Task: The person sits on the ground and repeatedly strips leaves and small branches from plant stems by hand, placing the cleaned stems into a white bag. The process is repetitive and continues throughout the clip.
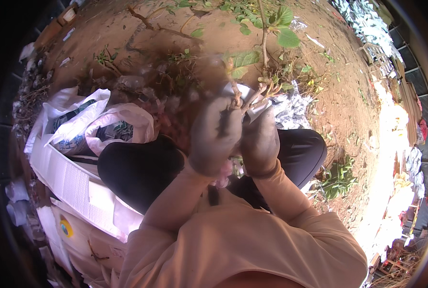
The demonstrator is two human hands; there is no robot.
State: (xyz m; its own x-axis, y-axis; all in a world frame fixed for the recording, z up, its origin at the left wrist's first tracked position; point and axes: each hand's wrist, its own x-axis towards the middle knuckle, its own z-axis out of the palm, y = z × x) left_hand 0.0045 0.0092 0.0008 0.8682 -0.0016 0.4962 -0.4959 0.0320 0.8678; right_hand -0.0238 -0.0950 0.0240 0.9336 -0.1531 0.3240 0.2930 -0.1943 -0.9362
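Observation:
Both of my hands wear grey, soiled gloves and meet in front of my lap. My left hand (215, 135) is closed around the lower part of a leafy woody branch (264, 39), whose stem rises away from me and carries green leaves. Close beside it, my right hand (261, 140) touches the base of the same branch, along with a white strip of film (259, 108); blur hides exactly how its fingers sit. Crumpled silvery film (291, 108) lies on the soil just beyond the hands. A pink piece of material (224, 174) shows below my wrists.
Two open white sacks (118, 124) with dark green bits inside stand at the left by a white foam box (73, 183). A roll of yellow tape (66, 228) lies on cardboard. Cut twigs (142, 18) and a leafy bunch (338, 178) lie on bare soil (206, 32).

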